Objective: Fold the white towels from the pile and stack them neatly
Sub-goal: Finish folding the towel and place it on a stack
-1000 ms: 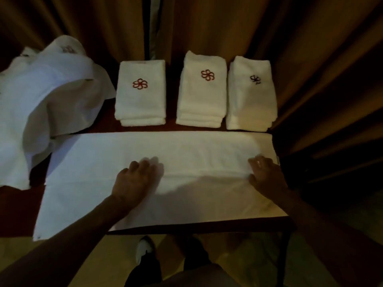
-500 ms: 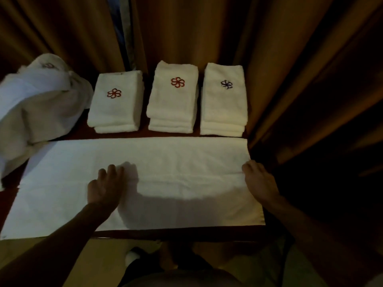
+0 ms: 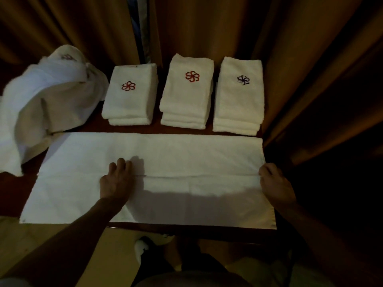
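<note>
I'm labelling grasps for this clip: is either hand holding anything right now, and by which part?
The right hand grips the spread towel at its right edge, on the fold line. The left hand only rests flat on it.

A dark wooden table [image 3: 12,195] holds a spread white towel [image 3: 186,154]. Behind it sit three folded stacks [image 3: 186,94]. A rumpled towel pile [image 3: 41,104] lies at the left.

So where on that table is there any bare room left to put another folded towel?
Little. A dark strip of table shows between the spread towel and the three stacks, and a bare patch at the left edge beside the pile. The stacks crowd the back; the spread towel, under both hands, covers the front.
</note>
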Motion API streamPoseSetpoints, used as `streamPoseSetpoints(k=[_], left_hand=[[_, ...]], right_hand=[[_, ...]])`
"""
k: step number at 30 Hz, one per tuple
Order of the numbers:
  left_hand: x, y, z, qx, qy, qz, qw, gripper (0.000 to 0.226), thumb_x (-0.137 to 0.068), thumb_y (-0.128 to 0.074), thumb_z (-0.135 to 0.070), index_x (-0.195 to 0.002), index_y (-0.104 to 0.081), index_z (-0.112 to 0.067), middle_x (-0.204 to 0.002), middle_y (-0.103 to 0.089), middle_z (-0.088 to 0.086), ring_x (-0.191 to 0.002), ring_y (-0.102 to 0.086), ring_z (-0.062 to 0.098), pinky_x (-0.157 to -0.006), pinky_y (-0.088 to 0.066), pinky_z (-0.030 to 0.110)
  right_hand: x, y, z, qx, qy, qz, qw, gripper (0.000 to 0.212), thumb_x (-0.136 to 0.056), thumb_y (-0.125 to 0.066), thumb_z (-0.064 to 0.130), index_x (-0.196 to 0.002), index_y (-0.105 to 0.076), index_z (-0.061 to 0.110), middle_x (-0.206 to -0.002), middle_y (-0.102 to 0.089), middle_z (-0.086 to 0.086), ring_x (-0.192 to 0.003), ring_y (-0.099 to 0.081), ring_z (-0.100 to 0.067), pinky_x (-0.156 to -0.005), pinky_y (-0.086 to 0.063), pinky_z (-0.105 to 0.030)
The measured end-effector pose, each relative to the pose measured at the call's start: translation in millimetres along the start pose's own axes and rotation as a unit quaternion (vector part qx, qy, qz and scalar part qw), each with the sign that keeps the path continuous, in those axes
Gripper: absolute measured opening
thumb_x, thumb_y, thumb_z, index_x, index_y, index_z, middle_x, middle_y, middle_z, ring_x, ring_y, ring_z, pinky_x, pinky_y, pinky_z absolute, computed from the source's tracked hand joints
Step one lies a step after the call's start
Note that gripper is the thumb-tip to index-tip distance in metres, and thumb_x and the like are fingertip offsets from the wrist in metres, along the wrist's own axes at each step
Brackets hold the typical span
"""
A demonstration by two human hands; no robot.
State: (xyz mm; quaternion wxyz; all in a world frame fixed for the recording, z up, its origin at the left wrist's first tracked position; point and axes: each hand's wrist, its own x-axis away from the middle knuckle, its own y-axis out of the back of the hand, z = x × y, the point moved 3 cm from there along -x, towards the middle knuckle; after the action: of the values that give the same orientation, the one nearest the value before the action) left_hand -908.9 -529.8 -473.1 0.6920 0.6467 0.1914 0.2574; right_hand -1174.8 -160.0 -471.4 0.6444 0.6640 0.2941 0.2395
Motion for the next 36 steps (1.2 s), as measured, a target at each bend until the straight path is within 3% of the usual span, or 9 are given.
streamPoseSetpoints(k=[6, 10, 13, 18, 22, 25, 27, 31, 36], left_hand=[[0, -5, 2, 0.026, -0.015, -0.006, 1.000, 0.048, -0.069, -0.083, -0.008, -0.108, -0.056, 0.000, -0.100, -0.051, 0.020, -0.082, -0.052, 0.039, -0.039, -0.043, 0.035], [0, 1, 9, 0.023, -0.014, -0.025, 0.999, 0.047, -0.070, -0.080, -0.011, -0.111, -0.058, -0.003, -0.107, -0.054, 0.020, -0.090, -0.052, 0.041, -0.053, -0.047, 0.043], [0, 7, 15, 0.020, -0.007, -0.022, 1.000, 0.049, -0.074, -0.076, -0.014, -0.118, -0.058, -0.003, -0.117, -0.056, 0.020, -0.098, -0.054, 0.043, -0.060, -0.051, 0.048], [-2, 6, 30, -0.013, -0.011, -0.013, 1.000, 0.050, -0.063, -0.085, -0.013, -0.105, -0.059, -0.004, -0.096, -0.057, 0.017, -0.077, -0.054, 0.037, -0.051, -0.043, 0.040], [2, 7, 37, -0.009, -0.017, -0.019, 1.000, 0.044, -0.061, -0.085, -0.012, -0.098, -0.063, -0.003, -0.089, -0.060, 0.016, -0.073, -0.056, 0.035, -0.050, -0.042, 0.037], [-1, 6, 36, -0.005, -0.031, -0.021, 0.999, 0.041, -0.059, -0.086, -0.011, -0.094, -0.065, -0.004, -0.085, -0.062, 0.015, -0.071, -0.058, 0.034, -0.053, -0.046, 0.038], [-1, 7, 37, 0.006, -0.042, 0.002, 0.999, 0.036, -0.069, -0.080, -0.016, -0.098, -0.064, -0.005, -0.092, -0.062, 0.014, -0.078, -0.057, 0.033, -0.060, -0.046, 0.040], [5, 7, 45, 0.071, -0.058, -0.001, 0.996, 0.030, -0.087, -0.062, -0.024, -0.113, -0.058, -0.010, -0.111, -0.055, 0.013, -0.095, -0.051, 0.031, -0.073, -0.042, 0.039], [15, 0, 65, 0.095, -0.030, -0.015, 0.995, 0.053, -0.088, -0.057, -0.037, -0.136, -0.045, -0.019, -0.137, -0.045, 0.011, -0.120, -0.046, 0.034, -0.089, -0.047, 0.047]], right_hand=[[-1, -2, 4, 0.041, -0.031, 0.076, 0.996, 0.033, -0.067, -0.074, -0.001, -0.098, -0.062, 0.003, -0.110, -0.053, -0.019, -0.094, -0.059, -0.039, -0.066, -0.055, -0.042], [-18, 18, 39, 0.011, -0.011, 0.046, 0.999, 0.037, -0.064, -0.071, 0.009, -0.100, -0.065, 0.008, -0.120, -0.054, -0.017, -0.114, -0.047, -0.037, -0.087, -0.049, -0.047], [-34, 16, 95, -0.033, 0.074, 0.062, 0.995, 0.046, -0.062, -0.075, 0.012, -0.106, -0.066, 0.010, -0.123, -0.057, -0.015, -0.113, -0.048, -0.032, -0.083, -0.053, -0.045], [-44, 15, 137, 0.002, 0.113, 0.082, 0.990, 0.039, -0.055, -0.078, 0.006, -0.090, -0.065, 0.013, -0.098, -0.060, -0.012, -0.090, -0.058, -0.033, -0.068, -0.055, -0.041], [-42, 18, 131, 0.036, 0.094, 0.128, 0.987, 0.027, -0.081, -0.063, 0.010, -0.107, -0.062, 0.014, -0.113, -0.056, -0.012, -0.106, -0.053, -0.030, -0.083, -0.050, -0.039], [-44, 20, 136, 0.063, 0.074, 0.152, 0.984, 0.030, -0.063, -0.075, 0.001, -0.090, -0.065, 0.009, -0.094, -0.057, -0.016, -0.086, -0.056, -0.035, -0.059, -0.052, -0.042], [-49, 26, 143, 0.073, 0.066, 0.172, 0.980, 0.034, -0.060, -0.076, -0.001, -0.090, -0.063, 0.009, -0.095, -0.054, -0.018, -0.085, -0.054, -0.037, -0.059, -0.052, -0.044], [-61, 44, 190, 0.029, 0.103, 0.178, 0.978, 0.034, -0.091, -0.050, 0.024, -0.125, -0.048, 0.020, -0.130, -0.042, -0.006, -0.119, -0.042, -0.026, -0.093, -0.042, -0.038], [-63, 35, 276, -0.082, 0.136, 0.143, 0.977, 0.042, -0.094, -0.053, 0.035, -0.133, -0.051, 0.021, -0.132, -0.045, -0.005, -0.118, -0.044, -0.025, -0.091, -0.047, -0.038]])
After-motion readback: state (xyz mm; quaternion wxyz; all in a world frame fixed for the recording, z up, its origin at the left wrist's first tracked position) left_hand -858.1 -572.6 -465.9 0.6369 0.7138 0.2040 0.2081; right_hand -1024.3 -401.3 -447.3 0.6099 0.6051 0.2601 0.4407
